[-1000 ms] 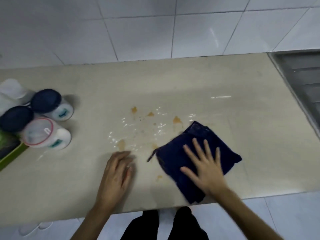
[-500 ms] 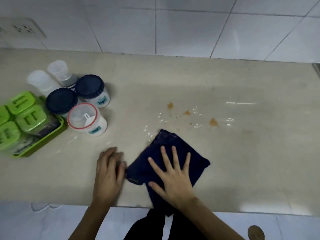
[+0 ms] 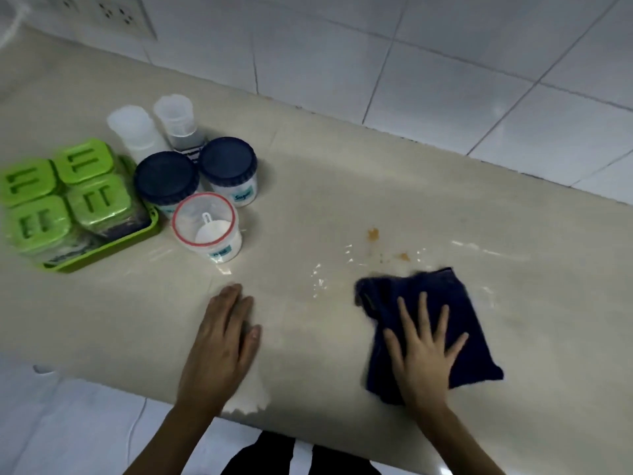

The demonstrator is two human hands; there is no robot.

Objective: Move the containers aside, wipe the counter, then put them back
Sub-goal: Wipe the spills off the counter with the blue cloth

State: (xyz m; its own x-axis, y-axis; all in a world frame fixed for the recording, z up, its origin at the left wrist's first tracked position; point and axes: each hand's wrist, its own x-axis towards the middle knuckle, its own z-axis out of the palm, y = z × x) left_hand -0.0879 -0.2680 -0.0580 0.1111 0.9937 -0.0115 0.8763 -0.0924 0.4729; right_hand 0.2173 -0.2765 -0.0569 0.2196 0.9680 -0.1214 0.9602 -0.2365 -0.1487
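Note:
A dark blue cloth point(image 3: 455, 303) lies flat on the beige counter point(image 3: 342, 173) near its front edge. My right hand point(image 3: 423, 351) presses on it with fingers spread. My left hand point(image 3: 222, 344) rests flat on the bare counter, apart from the cloth. Orange stains point(image 3: 373, 234) and wet streaks point(image 3: 318, 282) mark the counter just beyond the cloth. At the left stand two jars with dark blue lids point(image 3: 227, 159), a red-rimmed jar with a scoop inside point(image 3: 205, 219), two clear shakers point(image 3: 174, 113) and a green tray of green-lidded boxes point(image 3: 99, 248).
A white tiled wall point(image 3: 445, 63) runs behind the counter, with a socket plate point(image 3: 113, 12) at the upper left. The counter's front edge runs just below my hands, with pale floor beneath it.
My right hand has slid the cloth to the right, away from my left hand, which has stayed planted. The view has tilted and swung left, showing more of the containers.

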